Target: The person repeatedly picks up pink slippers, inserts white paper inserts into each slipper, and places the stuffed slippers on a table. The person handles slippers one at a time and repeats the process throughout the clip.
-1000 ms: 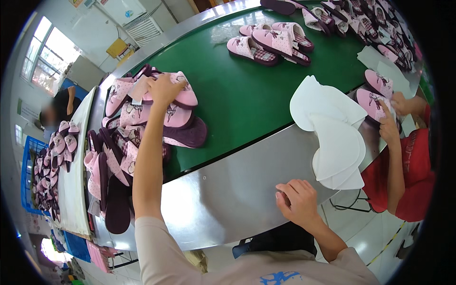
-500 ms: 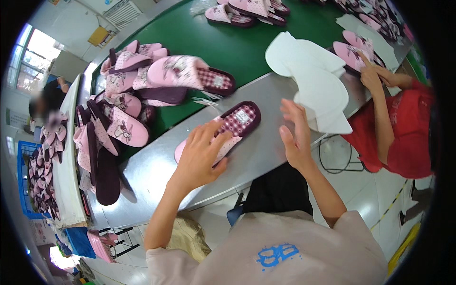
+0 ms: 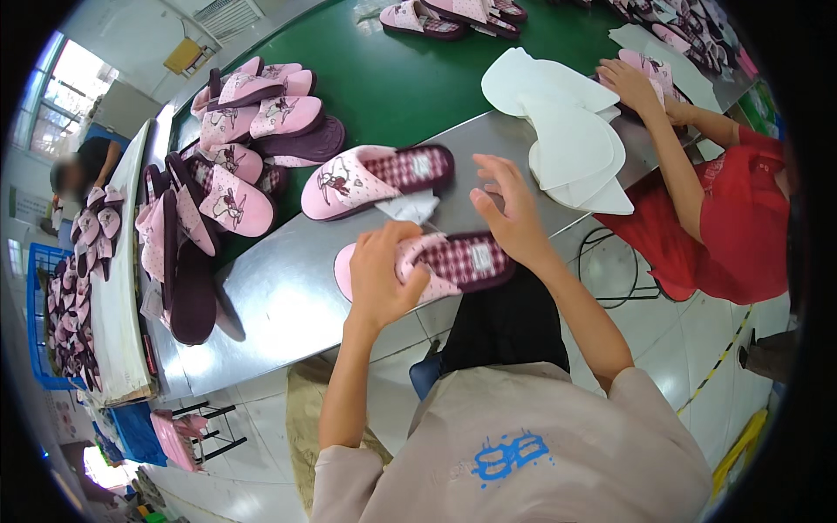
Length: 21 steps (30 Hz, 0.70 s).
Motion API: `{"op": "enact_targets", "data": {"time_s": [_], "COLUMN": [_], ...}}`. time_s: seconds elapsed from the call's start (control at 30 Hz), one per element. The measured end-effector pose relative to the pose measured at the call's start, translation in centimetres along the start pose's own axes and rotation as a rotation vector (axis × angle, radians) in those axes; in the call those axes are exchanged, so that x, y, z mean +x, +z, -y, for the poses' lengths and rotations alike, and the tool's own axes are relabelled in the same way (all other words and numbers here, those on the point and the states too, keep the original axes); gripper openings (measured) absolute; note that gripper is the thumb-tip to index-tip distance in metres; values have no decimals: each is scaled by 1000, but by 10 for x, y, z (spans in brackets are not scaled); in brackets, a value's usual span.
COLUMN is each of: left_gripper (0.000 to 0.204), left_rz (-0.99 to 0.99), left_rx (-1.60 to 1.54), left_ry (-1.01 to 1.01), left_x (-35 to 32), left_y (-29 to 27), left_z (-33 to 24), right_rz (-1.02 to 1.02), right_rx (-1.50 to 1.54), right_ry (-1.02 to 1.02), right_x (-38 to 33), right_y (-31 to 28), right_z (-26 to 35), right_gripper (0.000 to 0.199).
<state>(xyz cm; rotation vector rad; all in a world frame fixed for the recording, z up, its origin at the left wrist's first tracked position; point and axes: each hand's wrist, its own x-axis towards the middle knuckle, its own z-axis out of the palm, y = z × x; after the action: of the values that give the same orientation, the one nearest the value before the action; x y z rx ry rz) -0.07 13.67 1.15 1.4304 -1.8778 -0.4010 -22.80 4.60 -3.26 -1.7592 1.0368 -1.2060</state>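
Note:
My left hand [image 3: 384, 275] is wrapped over the pink upper of a slipper [image 3: 471, 261], which has a maroon checkered insole and lies at the metal table's front edge. Its heel points right. My right hand [image 3: 510, 213] is open beside that heel, fingers apart; whether it touches the slipper I cannot tell. Just beyond lies a matching slipper [image 3: 349, 185], its pink toe to the left, printed with a cartoon figure. A white tag [image 3: 410, 207] rests between the two slippers.
Piled pink slippers [image 3: 235, 205] stand at the left on the green surface [image 3: 384, 96]. White foot-shaped sheets [image 3: 575, 157] lie right of my hands. A co-worker in a red shirt [image 3: 741, 209] handles slippers [image 3: 645, 65] at the right. More slippers [image 3: 427, 19] sit at the back.
The second slipper has come down from beside the pile to the metal table. The slipper under my left hand has shifted right and nearer. My right hand has moved left toward it.

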Motion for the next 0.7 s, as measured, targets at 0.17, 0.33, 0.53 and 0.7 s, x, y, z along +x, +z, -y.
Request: {"op": "enact_targets", "data": {"time_s": [0.17, 0.33, 0.53, 0.7], "left_gripper": [33, 38, 38, 32], "left_rz": [121, -50, -261, -299], "left_rx": [-61, 140, 223, 137], "left_ry": [199, 144, -55, 9], "left_x": [-20, -38, -58, -33], "left_y": [-2, 6, 27, 36], "left_z": [-8, -25, -31, -21], "right_rz": [78, 176, 53, -17], "right_rx": [-101, -458, -529, -664], "right_ry": [12, -158, -104, -147], "right_x": [0, -1, -13, -4], "right_y": [2, 2, -34, -96], "right_z": [5, 11, 9, 15], "right_gripper": [55, 47, 48, 38]}}
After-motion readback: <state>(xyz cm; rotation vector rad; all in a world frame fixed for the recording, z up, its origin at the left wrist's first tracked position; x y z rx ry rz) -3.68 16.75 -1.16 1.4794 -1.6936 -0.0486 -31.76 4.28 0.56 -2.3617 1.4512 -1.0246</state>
